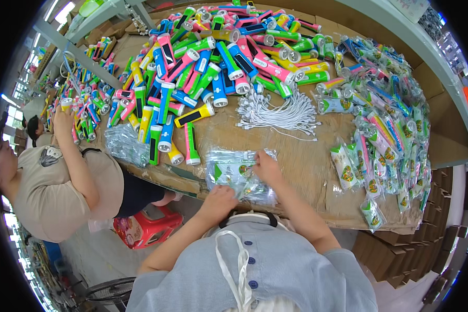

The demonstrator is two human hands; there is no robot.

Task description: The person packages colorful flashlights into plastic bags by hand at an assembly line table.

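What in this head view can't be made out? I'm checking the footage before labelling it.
- Left hand grip: fingers curl into the stack of clear plastic bags, so what it pinches is hidden.
- Right hand: its back covers the bag under its fingertips.
- Bagged torches: glare and the fisheye bend blur the contents.
- White cords: too tangled to count.
- Co-worker's hand: what it holds is too small to tell.

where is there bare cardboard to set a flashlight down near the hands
Bare cardboard lies between the white cords, the stack of clear bags under both hands, and the bagged flashlights on the right. The loose flashlights crowd the far side.
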